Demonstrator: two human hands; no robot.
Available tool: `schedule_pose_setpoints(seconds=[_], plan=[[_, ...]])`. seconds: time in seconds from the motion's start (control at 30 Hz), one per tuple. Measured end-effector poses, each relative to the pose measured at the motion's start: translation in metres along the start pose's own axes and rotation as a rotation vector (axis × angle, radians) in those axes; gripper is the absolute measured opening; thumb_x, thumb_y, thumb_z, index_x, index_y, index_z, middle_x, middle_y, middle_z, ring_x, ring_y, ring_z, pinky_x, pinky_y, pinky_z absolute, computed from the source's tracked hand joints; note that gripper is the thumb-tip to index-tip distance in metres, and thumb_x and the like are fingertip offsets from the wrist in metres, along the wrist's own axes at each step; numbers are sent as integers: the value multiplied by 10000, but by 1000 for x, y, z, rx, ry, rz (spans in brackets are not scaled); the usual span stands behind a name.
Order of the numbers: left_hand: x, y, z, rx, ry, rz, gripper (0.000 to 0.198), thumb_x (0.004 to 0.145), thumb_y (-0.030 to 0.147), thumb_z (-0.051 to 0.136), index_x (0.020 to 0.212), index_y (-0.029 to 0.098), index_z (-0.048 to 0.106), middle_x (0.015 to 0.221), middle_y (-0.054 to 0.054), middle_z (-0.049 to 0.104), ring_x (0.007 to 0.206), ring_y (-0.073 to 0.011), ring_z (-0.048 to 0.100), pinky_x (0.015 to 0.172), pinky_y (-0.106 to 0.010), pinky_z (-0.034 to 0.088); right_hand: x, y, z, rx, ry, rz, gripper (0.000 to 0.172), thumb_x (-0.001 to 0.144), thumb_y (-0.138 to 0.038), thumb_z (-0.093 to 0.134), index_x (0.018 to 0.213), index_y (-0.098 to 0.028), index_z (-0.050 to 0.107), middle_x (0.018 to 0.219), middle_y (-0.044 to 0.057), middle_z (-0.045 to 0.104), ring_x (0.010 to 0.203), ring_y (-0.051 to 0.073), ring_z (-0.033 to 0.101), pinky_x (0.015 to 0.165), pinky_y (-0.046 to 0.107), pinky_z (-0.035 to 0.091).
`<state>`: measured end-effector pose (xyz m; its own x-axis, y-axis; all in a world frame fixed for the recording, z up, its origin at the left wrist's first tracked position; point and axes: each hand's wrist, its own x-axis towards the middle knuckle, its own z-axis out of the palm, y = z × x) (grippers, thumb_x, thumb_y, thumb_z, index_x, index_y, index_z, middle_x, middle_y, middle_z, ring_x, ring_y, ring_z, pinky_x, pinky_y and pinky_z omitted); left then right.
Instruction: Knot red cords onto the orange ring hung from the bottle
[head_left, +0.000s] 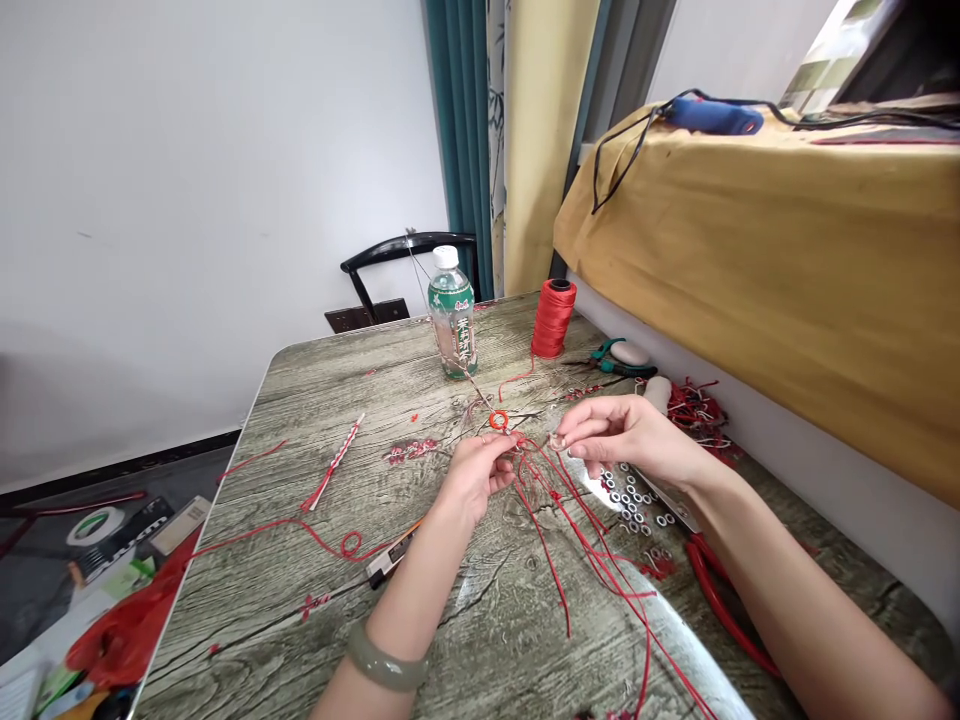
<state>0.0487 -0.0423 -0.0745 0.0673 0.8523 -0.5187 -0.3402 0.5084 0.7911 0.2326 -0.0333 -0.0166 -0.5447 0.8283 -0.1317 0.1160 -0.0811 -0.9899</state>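
My left hand [480,472] is closed in a pinch on thin red cords [540,545], just below an orange ring [499,420]. From that ring a taut line runs up toward a green-labelled drink bottle [454,325]. Several loose cord ends trail down to the front right. Beside it, my right hand [626,432] pinches a small pale, shiny piece [556,441] between thumb and fingers; its kind is too small to tell. Small silver rings [634,500] lie scattered under my right wrist. Red-handled scissors [724,600] rest partly beneath my right forearm.
A red thread spool [554,320] stands behind the hands, near teal-handled pliers [619,362]. Red and white scraps [694,415] are piled at right. A box cutter [390,562] lies by my left forearm, and a red-white braided cord [335,462] farther left.
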Motion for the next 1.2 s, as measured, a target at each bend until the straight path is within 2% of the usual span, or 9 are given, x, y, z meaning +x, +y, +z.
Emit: schedule_pose_setpoints(seconds=[0.1, 0.27, 0.33, 0.6, 0.7, 0.8, 1.07, 1.2], plan=[[0, 1, 0, 3, -1, -1, 68, 631, 170, 614, 673, 127, 583, 550, 39, 498, 401, -21, 440, 387, -144, 388, 12, 8, 5, -106, 48, -17, 182, 660, -282, 647, 767, -141, 607, 649, 6, 616, 450, 57, 496, 429, 181, 394], [1, 0, 0, 3, 11, 2, 77, 629, 171, 612, 659, 132, 553, 541, 46, 471, 396, -21, 436, 390, -148, 401, 32, 19, 11, -359, 89, -144, 163, 688, -285, 603, 711, -129, 646, 666, 8, 588, 611, 91, 506, 586, 217, 398], [1, -1, -1, -1, 10, 1, 79, 628, 161, 607, 655, 135, 538, 543, 47, 469, 395, -22, 438, 389, -149, 403, 40, 23, 14, -414, 83, -158, 158, 686, -273, 594, 708, -129, 654, 668, 6, 580, 609, 91, 489, 589, 222, 387], [1, -1, -2, -16, -6, -1, 123, 600, 158, 636, 652, 137, 527, 551, 48, 478, 399, -22, 445, 391, -147, 397, 59, 44, 17, -203, 114, 14, 123, 629, -233, 611, 680, -121, 604, 612, -3, 591, 531, 75, 484, 532, 205, 370], [1, -1, -2, -19, -7, 2, 128, 600, 163, 638, 659, 140, 527, 559, 48, 484, 392, -20, 441, 387, -149, 397, 59, 47, 18, -107, 154, 88, 180, 588, -218, 641, 730, -122, 585, 617, 0, 599, 531, 78, 502, 518, 197, 372], [2, -2, -2, -16, -8, 7, 138, 596, 166, 641, 667, 147, 524, 572, 51, 490, 387, -19, 441, 386, -150, 399, 59, 46, 20, -111, 188, 117, 223, 589, -209, 631, 787, -110, 600, 628, 6, 606, 528, 78, 504, 514, 194, 374], [2, -2, -1, -5, 3, 6, 141, 609, 164, 628, 703, 160, 523, 534, 65, 468, 378, -23, 433, 391, -156, 404, 56, 40, 28, -591, 275, 6, 232, 656, -188, 511, 813, -134, 673, 700, 31, 660, 595, 125, 550, 571, 216, 398], [2, -1, 1, -5, 13, 3, 146, 619, 152, 617, 735, 154, 528, 541, 61, 474, 375, -21, 430, 389, -156, 404, 52, 37, 33, -716, 284, -88, 277, 675, -151, 461, 839, -179, 684, 786, 25, 677, 680, 139, 580, 645, 221, 402]])
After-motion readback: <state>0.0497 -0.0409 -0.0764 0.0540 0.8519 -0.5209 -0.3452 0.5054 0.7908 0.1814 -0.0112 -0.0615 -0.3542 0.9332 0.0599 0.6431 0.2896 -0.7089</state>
